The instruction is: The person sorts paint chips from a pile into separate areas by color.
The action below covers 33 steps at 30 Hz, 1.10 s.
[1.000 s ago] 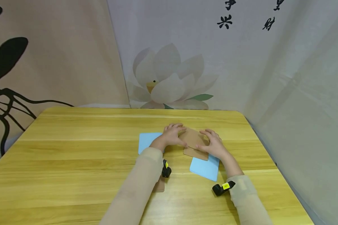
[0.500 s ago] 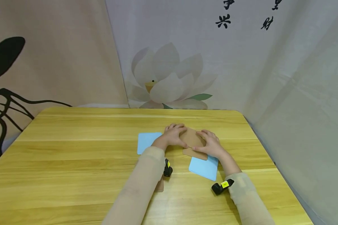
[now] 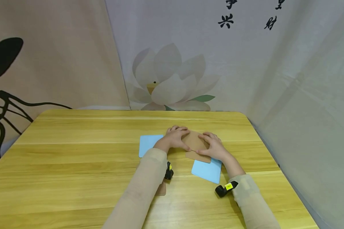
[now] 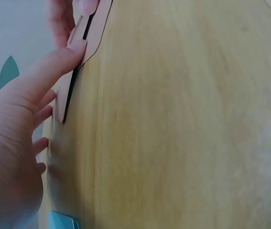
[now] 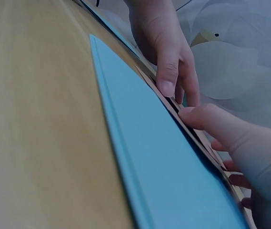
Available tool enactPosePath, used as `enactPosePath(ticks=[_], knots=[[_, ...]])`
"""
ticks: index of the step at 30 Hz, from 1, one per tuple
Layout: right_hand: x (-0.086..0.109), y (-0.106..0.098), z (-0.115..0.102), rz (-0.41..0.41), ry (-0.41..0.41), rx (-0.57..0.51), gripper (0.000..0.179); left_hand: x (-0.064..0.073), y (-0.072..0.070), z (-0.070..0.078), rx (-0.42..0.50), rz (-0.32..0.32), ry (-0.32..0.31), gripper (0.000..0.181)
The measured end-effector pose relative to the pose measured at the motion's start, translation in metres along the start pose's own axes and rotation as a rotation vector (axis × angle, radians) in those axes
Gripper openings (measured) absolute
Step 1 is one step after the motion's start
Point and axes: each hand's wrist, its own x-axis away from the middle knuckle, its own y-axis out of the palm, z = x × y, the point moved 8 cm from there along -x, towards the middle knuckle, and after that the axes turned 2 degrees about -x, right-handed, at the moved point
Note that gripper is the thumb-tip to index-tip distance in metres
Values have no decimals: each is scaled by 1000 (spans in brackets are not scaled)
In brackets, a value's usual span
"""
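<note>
A brown card (image 3: 195,140) lies at an angle between both hands, overlapping a second brown card (image 3: 197,156). In the left wrist view a dark gap shows between the upper card (image 4: 64,102) and the lower card (image 4: 98,36). My left hand (image 3: 175,137) grips the upper card's left end, thumb at the near edge and fingers toward the far edge. Its right end is held the same way by my right hand (image 3: 215,147). Below them, a light blue card (image 3: 207,171) lies partly under the second brown card; a thin layered edge shows in the right wrist view.
Another light blue card (image 3: 149,144) lies left of the hands, partly behind the left wrist. Under the left forearm a corner of a further brown card (image 3: 161,190) peeks out. All rest on a wooden table (image 3: 83,178) with a printed curtain (image 3: 172,63) behind.
My right hand has shifted slightly left, its thumb and fingers coming in over the upper brown card. The left hand stays almost in place, and the view drifts a little.
</note>
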Motion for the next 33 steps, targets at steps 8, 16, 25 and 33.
enactPosePath(ticks=[8,16,25,33], knots=[[1,-1,1,-29,4,-14,78,-2,2,-1,-20,34,17,91],[2,-3,2,-35,-16,-66,76,1,1,2,-21,51,37,90],[5,-11,0,-32,-14,-102,75,6,-8,11,-49,123,81,90],[9,-20,-13,-12,-26,-110,76,12,-19,19,-92,189,122,91]])
